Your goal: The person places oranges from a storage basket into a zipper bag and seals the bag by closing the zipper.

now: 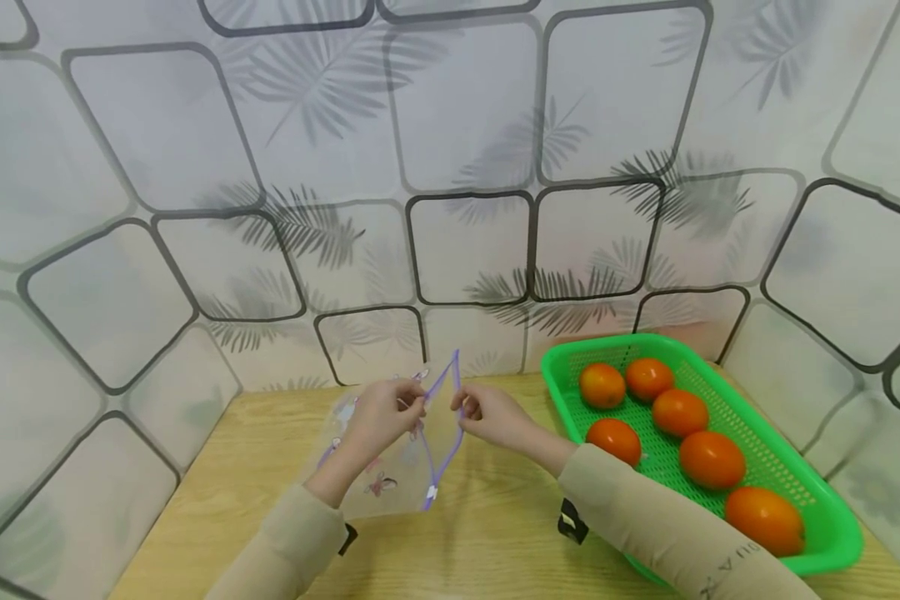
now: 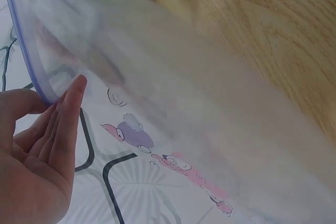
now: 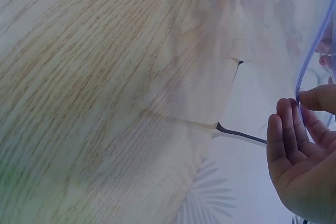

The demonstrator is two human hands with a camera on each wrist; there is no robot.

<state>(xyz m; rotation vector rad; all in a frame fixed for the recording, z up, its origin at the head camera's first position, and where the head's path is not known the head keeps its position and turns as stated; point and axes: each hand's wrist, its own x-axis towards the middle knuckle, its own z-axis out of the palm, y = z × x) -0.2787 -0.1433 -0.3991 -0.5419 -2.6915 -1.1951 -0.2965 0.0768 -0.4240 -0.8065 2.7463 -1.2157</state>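
A clear zip bag [image 1: 378,487] printed with small cartoon figures is held up over the table, its purple-edged mouth spread apart. My left hand [image 1: 387,408] pinches one side of the purple edge between thumb and fingers, as the left wrist view also shows with the hand [image 2: 42,150] at the rim. Opposite it, my right hand [image 1: 491,414] pinches the other side; the thumb and fingers [image 3: 286,124] meet on the purple strip in the right wrist view. A white slider [image 1: 432,492] sits at the near end of the zip. Nothing shows inside the bag.
At the right stands a green plastic basket [image 1: 832,542] holding several orange-red tomatoes [image 1: 712,460], partly behind the right sleeve. The wooden table [image 1: 217,500] meets a wall [image 1: 465,250] with leaf-and-square patterned covering at its back and sides.
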